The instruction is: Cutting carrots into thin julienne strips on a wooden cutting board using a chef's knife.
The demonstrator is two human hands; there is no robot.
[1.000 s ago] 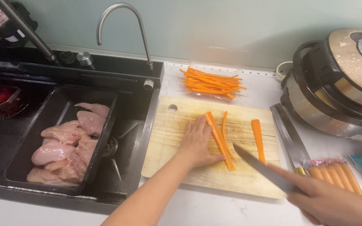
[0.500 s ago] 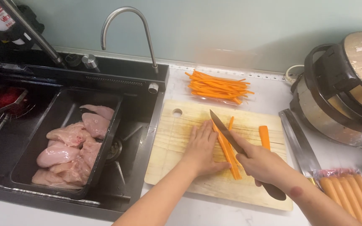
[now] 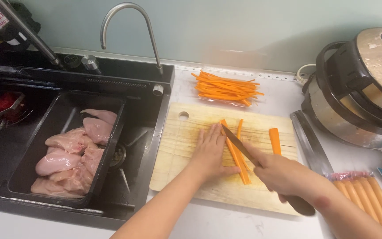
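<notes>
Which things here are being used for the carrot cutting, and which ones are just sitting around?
Being used:
- knife in the right hand
- carrot strip pressed down by the left hand
- cutting board
- spare carrot piece
- pile of cut carrot sticks

Just sitting around:
- tray of raw chicken
- tap
- cooker
- pack of sausages

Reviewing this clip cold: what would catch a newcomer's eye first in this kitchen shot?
Most striking is the bright orange at centre: the right hand lays a knife along a carrot slab on the wooden cutting board, with the left hand flat beside it. Behind the board lies a pile of carrot sticks. To the left, a black tray of raw chicken pieces sits in the dark sink.
</notes>
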